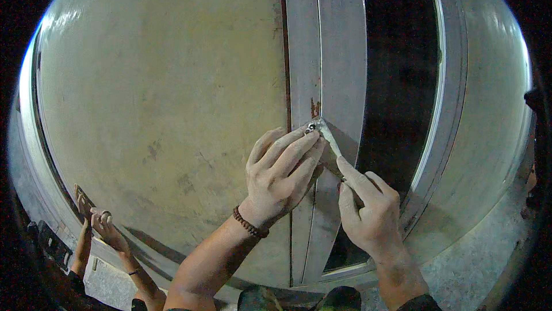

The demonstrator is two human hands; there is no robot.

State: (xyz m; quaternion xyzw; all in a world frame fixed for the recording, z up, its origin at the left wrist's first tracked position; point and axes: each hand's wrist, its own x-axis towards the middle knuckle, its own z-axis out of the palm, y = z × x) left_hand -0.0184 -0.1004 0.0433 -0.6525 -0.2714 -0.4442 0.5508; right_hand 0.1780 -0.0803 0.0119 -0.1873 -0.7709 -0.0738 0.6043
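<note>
My left hand (282,176), with a brown beaded bracelet at the wrist, pinches the upper end of a small silver metal handle (328,136) against a grey frame (302,40). A round, screw-like part shows between those fingertips. From there the pale arm of the handle slants down to the right. My right hand (370,201) holds its lower end near the index fingertip, with the thumb below and the other fingers curled. Something small and dark by that thumb is too small to name. Pale dust coats both hands. A rust-brown stain (315,107) marks the frame just above the handle.
A worn yellowish panel (161,63) spans the left, and a dark pane (401,52) stands right of the frame. At the lower left another person's hands (106,230) are raised near a flat object (83,199). My knees (299,299) show at the bottom.
</note>
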